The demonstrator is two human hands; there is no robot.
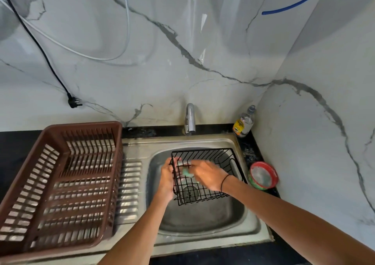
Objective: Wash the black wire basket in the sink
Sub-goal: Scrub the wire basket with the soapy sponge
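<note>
1. Now my left hand (167, 180) grips the left wall of the basket (205, 175), fingers curled round the wires, holding it tilted over the sink (203, 220) bowl.
2. My right hand (209, 176) reaches inside the basket, its grip pinching a green scrubber (187, 172) against the left wall.
3. The basket sits toward the bowl's back right, below the tap (190, 119).
4. A brown rack (58, 183) rests on the drainboard at the sink's left edge.
5. A bottle (244, 122) stands in the tabletop's back right corner; a red-rimmed tub (263, 175) lies at its right edge.
</note>
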